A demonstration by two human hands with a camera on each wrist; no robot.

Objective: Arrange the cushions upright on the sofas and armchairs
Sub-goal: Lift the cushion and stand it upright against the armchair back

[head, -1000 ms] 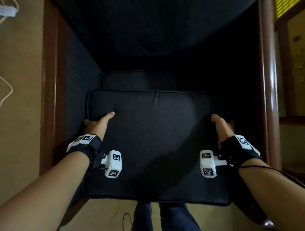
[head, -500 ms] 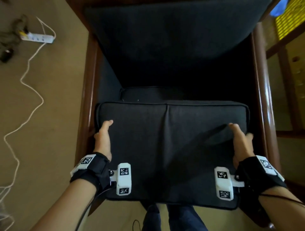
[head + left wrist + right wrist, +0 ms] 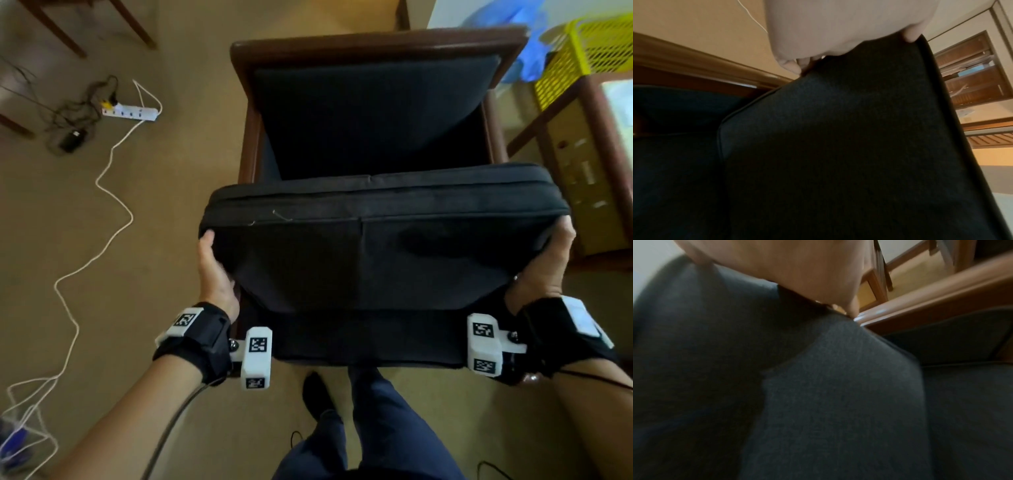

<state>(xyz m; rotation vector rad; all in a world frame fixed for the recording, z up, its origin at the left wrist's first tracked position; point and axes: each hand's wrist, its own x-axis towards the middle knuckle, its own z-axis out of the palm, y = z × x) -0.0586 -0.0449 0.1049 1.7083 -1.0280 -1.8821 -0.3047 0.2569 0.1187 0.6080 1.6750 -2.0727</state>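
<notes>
A large dark square cushion (image 3: 383, 253) is lifted and tilted above the seat of a wooden-framed armchair (image 3: 373, 44), its far edge raised toward me. My left hand (image 3: 214, 270) grips its left side, thumb on top and fingers underneath. On the opposite side my right hand (image 3: 548, 267) grips the cushion the same way. The left wrist view shows the cushion (image 3: 838, 138) filling the frame beneath the left hand (image 3: 818, 32). In the blurred right wrist view the cushion (image 3: 777, 386) sits under the right hand (image 3: 797, 264). The chair's dark back cushion (image 3: 370, 113) stands against the backrest.
A white power strip (image 3: 130, 112) and a long white cable (image 3: 85, 267) lie on the tan floor to the left. A yellow basket (image 3: 589, 48) sits on a wooden side table (image 3: 582, 192) right of the chair. My legs (image 3: 370, 428) stand in front of the seat.
Both hands have raised the cushion off the seat and tipped its far edge up. My view has pulled back, so the whole chair and the floor around it show.
</notes>
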